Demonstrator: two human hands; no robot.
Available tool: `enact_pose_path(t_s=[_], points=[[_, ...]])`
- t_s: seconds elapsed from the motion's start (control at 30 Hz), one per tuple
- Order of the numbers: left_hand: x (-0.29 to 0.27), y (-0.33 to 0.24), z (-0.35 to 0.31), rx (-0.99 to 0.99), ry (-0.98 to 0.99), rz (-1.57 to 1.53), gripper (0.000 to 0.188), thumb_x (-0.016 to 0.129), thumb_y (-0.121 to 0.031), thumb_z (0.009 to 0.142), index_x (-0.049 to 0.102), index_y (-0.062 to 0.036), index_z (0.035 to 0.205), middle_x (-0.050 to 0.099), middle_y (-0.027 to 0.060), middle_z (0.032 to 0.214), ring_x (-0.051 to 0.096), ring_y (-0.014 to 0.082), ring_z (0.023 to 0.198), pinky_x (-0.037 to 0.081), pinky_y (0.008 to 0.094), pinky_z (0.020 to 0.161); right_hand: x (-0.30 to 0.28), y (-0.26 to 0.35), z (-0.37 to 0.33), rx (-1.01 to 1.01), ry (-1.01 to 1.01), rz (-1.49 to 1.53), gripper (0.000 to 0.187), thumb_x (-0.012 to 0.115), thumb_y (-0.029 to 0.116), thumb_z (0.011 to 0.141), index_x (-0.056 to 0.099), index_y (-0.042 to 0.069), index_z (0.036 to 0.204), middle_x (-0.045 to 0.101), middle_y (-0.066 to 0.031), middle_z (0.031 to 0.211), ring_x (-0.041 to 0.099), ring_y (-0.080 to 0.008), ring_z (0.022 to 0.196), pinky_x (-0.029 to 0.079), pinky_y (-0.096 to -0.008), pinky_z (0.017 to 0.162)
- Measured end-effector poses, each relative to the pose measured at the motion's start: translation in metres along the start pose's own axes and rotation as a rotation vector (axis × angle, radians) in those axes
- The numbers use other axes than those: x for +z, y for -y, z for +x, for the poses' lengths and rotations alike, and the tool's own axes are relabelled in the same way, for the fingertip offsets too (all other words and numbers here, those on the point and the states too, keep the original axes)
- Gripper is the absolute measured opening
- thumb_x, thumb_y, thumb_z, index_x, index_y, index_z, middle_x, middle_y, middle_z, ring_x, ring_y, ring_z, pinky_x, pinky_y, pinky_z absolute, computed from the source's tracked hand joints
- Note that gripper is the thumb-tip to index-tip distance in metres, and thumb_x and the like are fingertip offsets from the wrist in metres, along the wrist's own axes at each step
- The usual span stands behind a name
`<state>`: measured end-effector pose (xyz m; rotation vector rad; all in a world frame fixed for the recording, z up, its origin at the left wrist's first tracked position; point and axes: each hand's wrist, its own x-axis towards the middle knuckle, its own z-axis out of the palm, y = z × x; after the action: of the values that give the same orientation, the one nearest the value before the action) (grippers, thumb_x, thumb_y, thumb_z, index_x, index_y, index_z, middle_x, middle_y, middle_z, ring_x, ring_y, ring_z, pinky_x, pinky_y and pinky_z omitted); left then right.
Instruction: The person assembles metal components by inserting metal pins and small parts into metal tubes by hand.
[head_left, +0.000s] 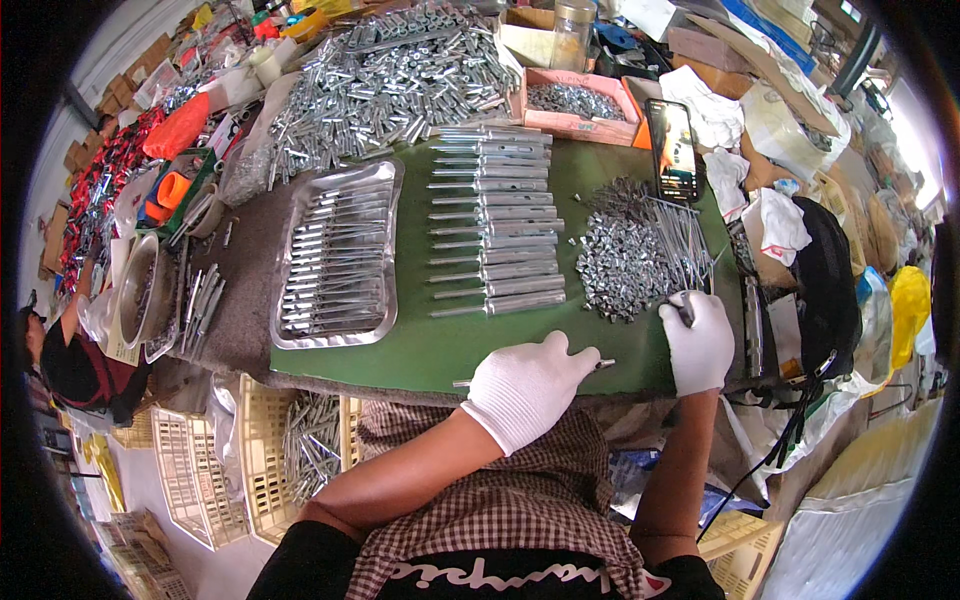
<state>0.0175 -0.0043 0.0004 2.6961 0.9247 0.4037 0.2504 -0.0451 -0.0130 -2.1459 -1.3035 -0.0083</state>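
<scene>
The left hand has its fingers closed around a metal rod, whose ends stick out on both sides, apparently gripped at the middle to keep it steady. The right hand has fingers bent together, just beside the heap of small metal parts and below the thin rods; I cannot tell what they clamp. Beyond the left fingers, metal tools lie parallel, probably so that they do not tangle; farther left is a metal tray of similar slim pieces. The heap seems placed for a short reach of the right fingers. Farther beyond these, the pink box bears printing, and the phone shows text too small to read. Nearer than both hands, the black shirt carries pale lettering.
</scene>
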Motion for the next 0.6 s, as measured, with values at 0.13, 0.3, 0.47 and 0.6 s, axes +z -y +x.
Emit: enact_pose_path(t_s=[0.13, 0.3, 0.47, 0.6], points=[[0.001, 0.0, -0.001, 0.012, -0.023, 0.035, 0.018, 0.059, -0.018, 0.088, 0.064, -0.0194, 0.105, 0.049, 0.0083, 0.073, 0.059, 0.0236, 0.051, 0.049, 0.0377, 0.046, 0.004, 0.005, 0.001, -0.075, 0.049, -0.167, 0.015, 0.071, 0.016, 0.08, 0.064, 0.007, 0.091, 0.064, -0.0126, 0.091, 0.064, -0.0339, 0.084, 0.05, -0.0426, 0.071], [0.003, 0.0, -0.002, 0.029, -0.081, 0.05, 0.017, 0.061, -0.018, 0.086, 0.064, -0.0198, 0.103, 0.049, 0.0073, 0.073, 0.059, 0.0225, 0.05, 0.048, 0.0365, 0.044, -0.011, 0.015, -0.014, -0.138, 0.08, -0.072, 0.015, 0.07, 0.013, 0.081, 0.065, 0.006, 0.093, 0.064, -0.0146, 0.087, 0.064, -0.0352, 0.08, 0.05, -0.0425, 0.07], [0.0, -0.001, -0.001, 0.013, -0.079, 0.08, 0.018, 0.061, -0.018, 0.086, 0.065, -0.021, 0.103, 0.049, 0.0073, 0.072, 0.059, 0.0224, 0.051, 0.048, 0.0363, 0.045, -0.01, 0.009, -0.014, -0.26, 0.116, -0.045, 0.012, 0.068, 0.005, 0.081, 0.066, 0.002, 0.093, 0.065, -0.0148, 0.088, 0.064, -0.0324, 0.076, 0.05, -0.0375, 0.07], [0.0, 0.0, 0.0, 0.001, -0.088, 0.061, 0.017, 0.062, -0.019, 0.086, 0.065, -0.0218, 0.103, 0.049, 0.0076, 0.072, 0.059, 0.0232, 0.052, 0.048, 0.0368, 0.045, -0.019, 0.031, -0.031, -0.205, 0.252, 0.324, 0.011, 0.07, 0.002, 0.08, 0.066, 0.0, 0.09, 0.064, -0.0094, 0.084, 0.061, -0.0175, 0.072, 0.049, -0.0308, 0.067]])
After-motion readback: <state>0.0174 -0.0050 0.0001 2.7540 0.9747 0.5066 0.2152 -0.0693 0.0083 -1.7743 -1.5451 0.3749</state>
